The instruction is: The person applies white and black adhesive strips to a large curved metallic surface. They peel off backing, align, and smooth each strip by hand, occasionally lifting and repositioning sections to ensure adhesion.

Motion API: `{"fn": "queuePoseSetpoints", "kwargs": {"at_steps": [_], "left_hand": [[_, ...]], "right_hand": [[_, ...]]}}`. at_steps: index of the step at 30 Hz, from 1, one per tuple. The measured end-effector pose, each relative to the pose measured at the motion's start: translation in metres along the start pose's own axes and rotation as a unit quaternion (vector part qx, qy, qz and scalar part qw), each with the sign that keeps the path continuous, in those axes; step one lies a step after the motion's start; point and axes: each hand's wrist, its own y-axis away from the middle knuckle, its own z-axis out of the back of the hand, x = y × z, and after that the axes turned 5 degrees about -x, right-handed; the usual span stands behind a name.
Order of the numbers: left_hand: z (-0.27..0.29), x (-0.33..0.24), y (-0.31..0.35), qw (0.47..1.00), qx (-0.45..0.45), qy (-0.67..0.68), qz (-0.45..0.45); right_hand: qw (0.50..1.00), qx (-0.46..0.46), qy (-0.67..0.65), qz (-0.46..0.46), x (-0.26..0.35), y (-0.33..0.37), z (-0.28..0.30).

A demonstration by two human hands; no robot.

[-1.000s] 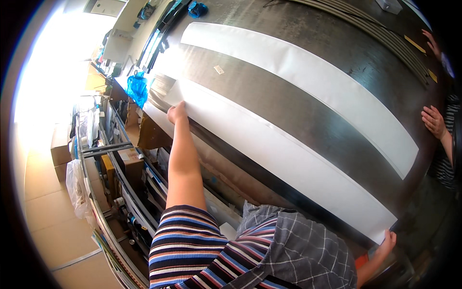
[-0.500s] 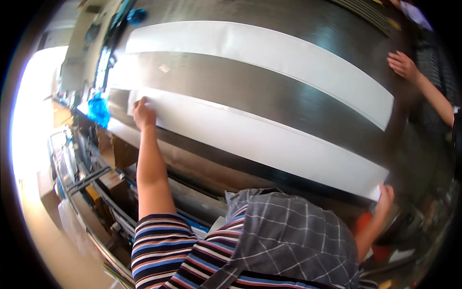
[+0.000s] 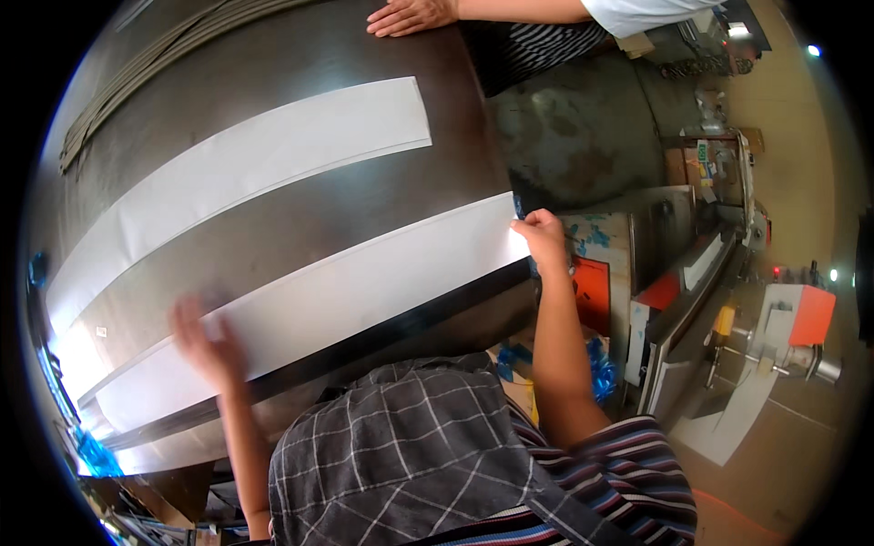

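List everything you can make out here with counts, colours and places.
Large smooth table: 1, dark brown, centre
Long flat strips: 2, white, on the table
Slim rods: one bundle, tan, upper left
Crumpled plastic: at least 2, blue, left
Flat panel: 1, orange, right
Boxy device: 1, white and orange, far right
Co-worker's hand: 1, top centre
Checked apron: 1, grey, lower centre
Left hand: 1, blurred, over nearer strip
Right hand: 1, at nearer strip's right end

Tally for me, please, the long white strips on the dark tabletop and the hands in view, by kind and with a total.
Long white strips: 2 (near strip, far strip)
Wearer's own hands: 2 (left hand, blurred; right hand)
Other person's hands: 1 (hand at the far side)
Total: 5
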Motion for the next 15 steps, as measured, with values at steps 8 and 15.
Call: {"fn": "queuePoseSetpoints", "kwargs": {"at_steps": [8,15], "left_hand": [[-0.01,-0.224,-0.01,0.87,0.256,0.225,-0.356],[-0.009,-0.227,-0.009,0.877,0.25,0.203,-0.357]], "right_hand": [[0.999,-0.01,0.031,-0.002,-0.008,0.001,-0.001],[0.928,-0.091,0.358,0.057,0.055,0.036,-0.002]]}}
